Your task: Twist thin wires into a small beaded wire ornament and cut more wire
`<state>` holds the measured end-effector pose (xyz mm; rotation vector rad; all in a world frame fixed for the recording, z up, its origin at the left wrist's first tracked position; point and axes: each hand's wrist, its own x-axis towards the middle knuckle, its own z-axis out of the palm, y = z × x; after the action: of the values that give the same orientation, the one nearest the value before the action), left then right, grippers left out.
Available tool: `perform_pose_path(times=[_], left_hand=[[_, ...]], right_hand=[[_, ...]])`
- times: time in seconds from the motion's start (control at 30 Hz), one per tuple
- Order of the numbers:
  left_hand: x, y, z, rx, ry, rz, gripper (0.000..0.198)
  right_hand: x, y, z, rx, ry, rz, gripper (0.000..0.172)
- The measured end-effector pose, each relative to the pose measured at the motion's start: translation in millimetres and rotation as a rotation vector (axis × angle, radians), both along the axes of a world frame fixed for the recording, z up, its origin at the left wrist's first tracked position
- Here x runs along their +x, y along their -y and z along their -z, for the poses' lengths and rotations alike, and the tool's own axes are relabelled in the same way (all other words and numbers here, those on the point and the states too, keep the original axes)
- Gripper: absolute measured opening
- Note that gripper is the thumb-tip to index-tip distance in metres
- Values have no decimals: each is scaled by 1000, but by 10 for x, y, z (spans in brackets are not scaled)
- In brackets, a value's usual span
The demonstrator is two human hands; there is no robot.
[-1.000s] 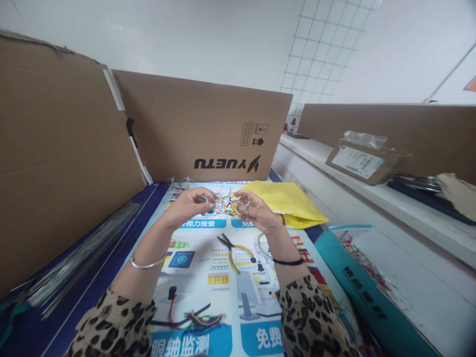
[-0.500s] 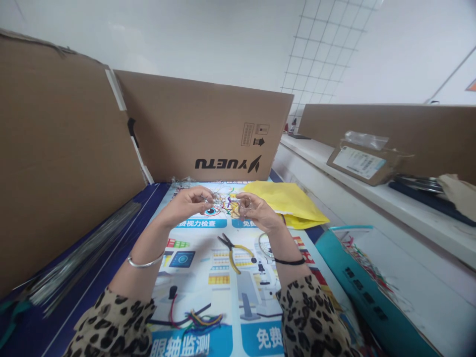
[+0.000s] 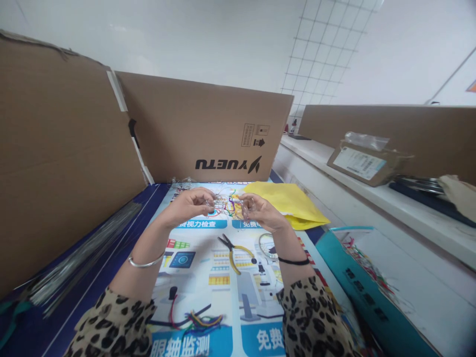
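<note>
My left hand (image 3: 191, 204) and my right hand (image 3: 260, 210) are raised side by side above a printed poster (image 3: 208, 277) on the table. Both are pinched shut on a small clear piece with thin wire (image 3: 227, 203) stretched between them. I cannot make out exactly what the piece is. Behind the hands lies a tangle of coloured wires (image 3: 226, 196). Yellow-handled pliers (image 3: 234, 250) lie on the poster just below my hands. A bundle of short coloured wires (image 3: 197, 320) lies near my sleeves.
Cardboard walls (image 3: 201, 129) stand at the back and left. A sheaf of thin metal rods (image 3: 78, 258) lies at the left. A yellow bag (image 3: 290, 201) sits at the right, a teal-edged tray (image 3: 357, 282) beyond it, and a labelled box (image 3: 364, 161) on the white ledge.
My right hand has shifted slightly right and turned a little; the left hand has stayed almost still. The clear piece remains held between them.
</note>
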<state>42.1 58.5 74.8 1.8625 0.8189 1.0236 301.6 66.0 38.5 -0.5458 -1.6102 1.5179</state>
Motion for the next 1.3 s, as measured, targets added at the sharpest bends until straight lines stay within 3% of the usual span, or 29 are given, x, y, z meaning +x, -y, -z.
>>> perform_pose_path(times=[0.1, 0.47, 0.6, 0.7, 0.77, 0.83, 0.9, 0.97, 1.07, 1.17, 1.3], left_hand=[[25, 5, -11, 54, -27, 6, 12], [0, 12, -56, 198, -231, 71, 17], [55, 20, -47, 191, -176, -24, 26], [225, 21, 75, 147, -106, -119, 31], [385, 14, 210, 127, -62, -237, 33], [521, -6, 349, 100, -23, -283, 33], [574, -43, 445, 17, 36, -282, 34], [524, -97, 478, -32, 145, -321, 35], [338, -180, 445, 5, 343, -408, 36], [214, -222, 419, 0, 456, -323, 35], [270, -203, 434, -120, 661, -241, 33]], right_hand=[[49, 22, -50, 49, 60, -11, 44], [0, 70, -130, 144, 120, 160, 33], [-73, 63, -123, 144, 103, 225, 30], [-263, 45, -26, 135, 54, 339, 24], [-440, 35, 86, 134, -17, 513, 18], [-596, 28, 196, 120, -101, 707, 12], [-666, 22, 254, 121, -111, 797, 10], [-624, 19, 232, 136, -61, 754, 13], [-431, 31, 85, 209, 79, 498, 22], [-288, 75, -65, 256, 157, 304, 32], [-374, 200, -159, 295, 205, 122, 54]])
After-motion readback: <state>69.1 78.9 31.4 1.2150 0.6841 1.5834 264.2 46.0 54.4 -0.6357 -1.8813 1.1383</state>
